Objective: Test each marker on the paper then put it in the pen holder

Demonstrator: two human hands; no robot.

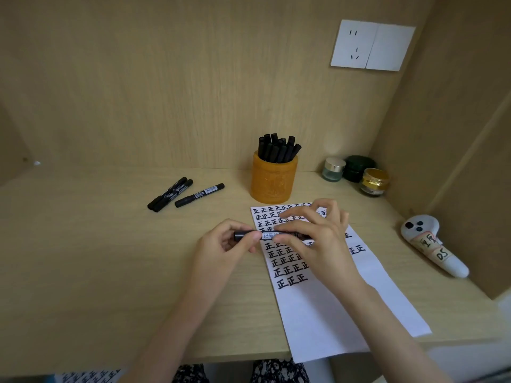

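A black marker point(266, 235) with a white label lies level between both hands, just above the paper point(326, 308). My left hand point(224, 243) pinches its left end. My right hand point(312, 233) grips its right part, thumb under and fingers over. The white paper carries rows of black written characters on its upper half. Behind it stands the orange pen holder point(273, 182), filled with several black markers. Three more black markers point(184, 193) lie on the desk to the left. Whether the held marker's cap is on is hidden by my fingers.
Three small jars point(356, 172) stand at the back right corner. A white controller with labels point(431, 241) lies at the right by the side wall. A wall socket point(372, 45) sits high on the back panel. The desk's front edge point(193, 366) is near me.
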